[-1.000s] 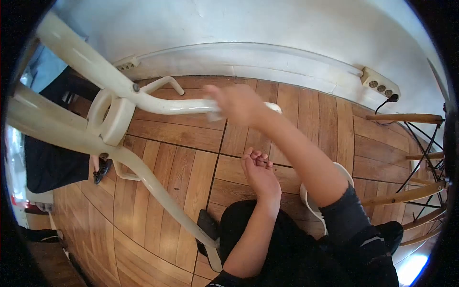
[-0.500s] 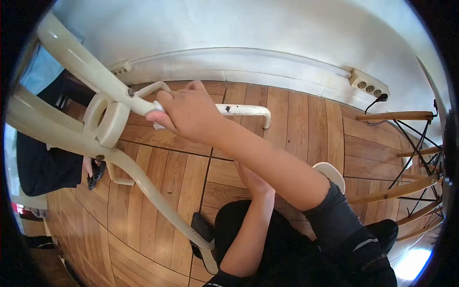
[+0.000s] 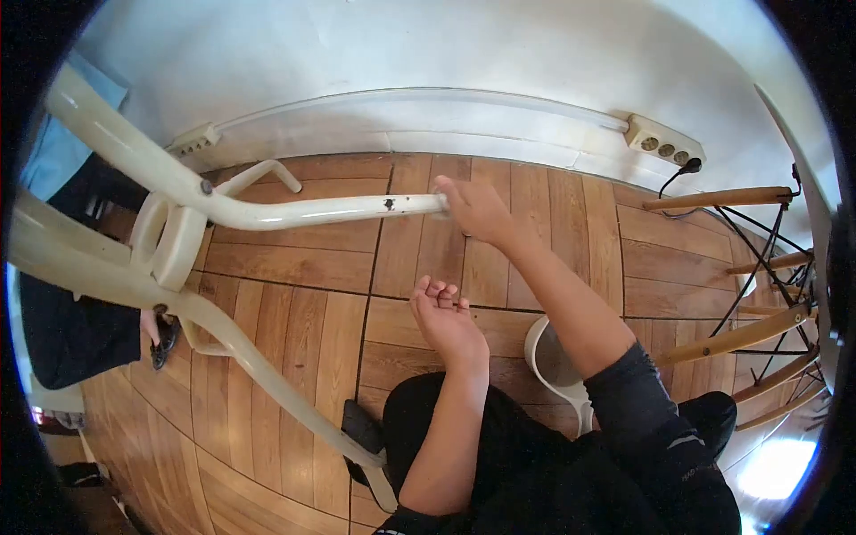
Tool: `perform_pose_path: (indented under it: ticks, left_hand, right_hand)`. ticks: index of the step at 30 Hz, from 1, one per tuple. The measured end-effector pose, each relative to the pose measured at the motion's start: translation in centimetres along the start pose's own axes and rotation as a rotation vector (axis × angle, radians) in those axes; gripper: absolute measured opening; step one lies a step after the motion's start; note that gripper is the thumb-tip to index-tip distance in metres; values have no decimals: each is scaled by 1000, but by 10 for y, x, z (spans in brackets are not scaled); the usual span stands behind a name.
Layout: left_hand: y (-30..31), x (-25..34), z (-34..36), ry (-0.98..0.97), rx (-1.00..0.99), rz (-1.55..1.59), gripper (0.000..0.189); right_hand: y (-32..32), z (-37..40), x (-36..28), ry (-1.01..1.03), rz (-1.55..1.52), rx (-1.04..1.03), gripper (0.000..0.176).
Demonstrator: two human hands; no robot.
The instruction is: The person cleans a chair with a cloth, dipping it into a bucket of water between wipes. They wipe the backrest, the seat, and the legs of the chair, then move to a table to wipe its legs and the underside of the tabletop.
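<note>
My right hand (image 3: 477, 211) is closed around the far end of a cream metal table leg (image 3: 312, 212), which has chipped paint. A thin white wipe shows faintly at the hand's edge, mostly hidden by the fingers. My left hand (image 3: 448, 328) hovers over the floor, palm up, fingers loosely curled and holding nothing. The leg joins a cream tubular frame (image 3: 125, 143) at a ring-shaped joint (image 3: 178, 248). A second leg (image 3: 267, 379) of the frame runs down toward my knee. Beside my right forearm, a white dipper with a handle (image 3: 535, 343) stands on the floor.
Wooden chair legs (image 3: 731, 339) with black wire bracing stand at the right. A power strip (image 3: 664, 140) with a black plug is fixed along the white wall (image 3: 428, 53). Another person's dark clothing (image 3: 67, 316) and shoe (image 3: 163, 343) are at the left, behind the frame.
My right hand has slid along the leg from near the joint to its far end. My left hand has come out from beneath the right arm, and the dipper shows more fully.
</note>
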State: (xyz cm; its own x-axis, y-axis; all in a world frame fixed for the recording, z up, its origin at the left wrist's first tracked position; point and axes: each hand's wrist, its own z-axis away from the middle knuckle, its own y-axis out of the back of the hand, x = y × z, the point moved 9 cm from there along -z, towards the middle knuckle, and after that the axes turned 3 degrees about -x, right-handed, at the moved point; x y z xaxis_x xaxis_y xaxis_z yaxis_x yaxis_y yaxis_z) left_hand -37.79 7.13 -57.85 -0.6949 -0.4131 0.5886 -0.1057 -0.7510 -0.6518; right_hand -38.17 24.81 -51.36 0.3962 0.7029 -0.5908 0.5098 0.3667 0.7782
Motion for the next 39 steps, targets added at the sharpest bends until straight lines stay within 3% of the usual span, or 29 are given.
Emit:
perform_pose_path:
  ticks: [1, 3, 4, 5, 6, 8, 9, 10, 12, 13, 15, 17, 19, 20, 22, 26, 31, 34, 36, 39]
  left_hand:
    - [-2, -1, 0, -6, -22, 14, 24]
    - [0, -6, 1, 1, -35, 14, 23]
    - [0, -8, -1, 3, -37, 29, 24]
    - [0, -9, -2, 2, -43, 43, 25]
    - [3, -11, -1, 7, -47, 28, 25]
    - [-5, -10, 6, -43, -306, -52, 24]
    - [-3, 1, 1, -272, -282, -438, 22]
    - [3, -4, -4, -265, -290, -450, 22]
    - [-6, -4, -6, -61, -302, -78, 22]
    - [-6, 0, -6, -59, -305, -88, 22]
    - [16, 0, -9, 0, -59, -7, 23]
    - [9, 1, -3, -5, -34, -30, 22]
    - [9, 0, 0, -13, -6, -50, 22]
    - [9, -1, -2, -8, -12, -59, 22]
    - [9, -2, -5, -13, -16, -62, 21]
    - [7, -8, -5, -18, -26, -57, 21]
    - [0, -12, -2, -12, -4, -19, 18]
    - [7, -22, -9, 21, -35, -62, 22]
    - [10, -34, -20, -26, -233, 30, 25]
    - [34, -38, -14, -87, -123, -190, 25]
  right_hand:
    - [-3, -3, -18, 156, 149, 38, 42]
    - [16, -6, -80, 134, -43, -16, 41]
    - [4, -17, -108, 160, 40, -104, 41]
    - [12, -21, -135, 213, -113, -36, 40]
    - [15, -23, -165, 286, -83, -1, 42]
    - [14, -29, -192, 343, -54, 46, 44]
    - [14, -31, -199, 372, -57, 70, 45]
    - [17, -30, -200, 402, -60, 94, 46]
    - [17, -29, -181, 360, -85, 34, 48]
    - [14, -28, -168, 330, -108, -37, 50]
    - [-3, -29, -112, 230, -118, -52, 55]
    - [10, -11, -60, 153, -51, -65, 60]
    - [-11, -7, 15, -55, -242, -99, 56]
    - [-8, -4, 18, -49, -241, -96, 56]
    - [-12, 3, 36, -244, -509, -77, 59]
    - [-9, 0, 30, -171, -432, -30, 61]
    - [9, -4, -39, 66, 64, -6, 51]
    - [7, -17, -108, 251, -46, 112, 44]
    - [12, -23, -165, 320, 25, 135, 40]
    - [15, -26, -199, 409, 54, 250, 39]
